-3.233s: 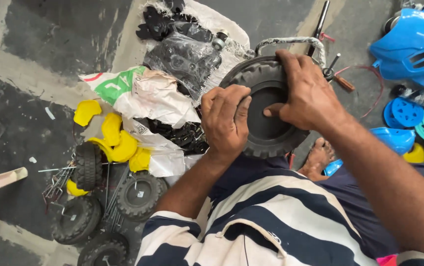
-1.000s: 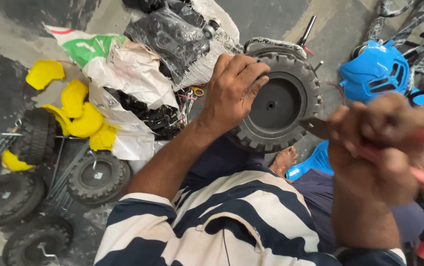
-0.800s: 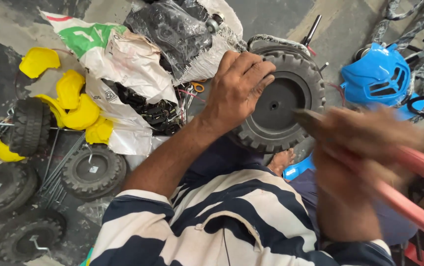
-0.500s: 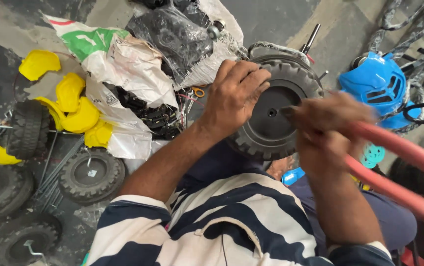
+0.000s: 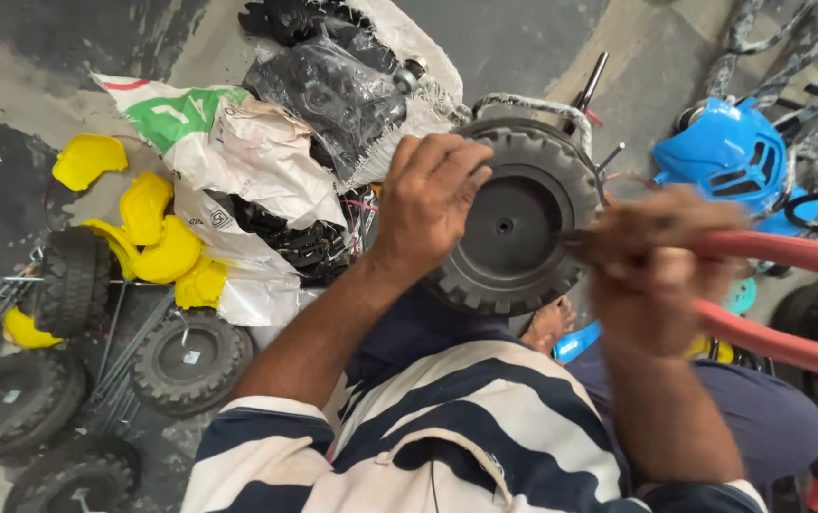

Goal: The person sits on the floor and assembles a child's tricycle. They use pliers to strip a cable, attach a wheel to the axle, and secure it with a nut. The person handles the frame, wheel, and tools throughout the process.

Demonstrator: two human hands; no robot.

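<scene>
- The left hand (image 5: 432, 204) is gripping the black toy wheel (image 5: 513, 223) by its knobby rim, fingers (image 5: 456, 166) curled over the top left edge of the tread and clamped on it.
- That wheel is upright-ish, hub side facing the camera, held up over the person's lap near the middle of the view — not lying on the floor.
- The right hand (image 5: 660, 275) is a bit blurred, but it's wrapped shut around the red-handled pliers (image 5: 779, 294). The two red handles run off to the right edge, and the dark metal nose points left, right at the wheel's face near the hub.
- Can't tell whether the nose actually touches the wheel — too blurry there.
- Left of the wheel there's a crumpled white sack (image 5: 238, 161) with green print, and a clear plastic bag of black parts (image 5: 333, 90) on top of it.
- Further left, a bunch of yellow plastic fenders (image 5: 148, 228) are lying on the concrete floor (image 5: 523, 38).
- More loose black wheels (image 5: 190, 361) sit in the bottom left corner, with thin metal rods (image 5: 129, 351) scattered among them.
- A blue toy body shell (image 5: 727, 157) is off to the upper right, well apart from the held wheel.
- The person is wearing a navy and white striped shirt (image 5: 447, 437).
</scene>
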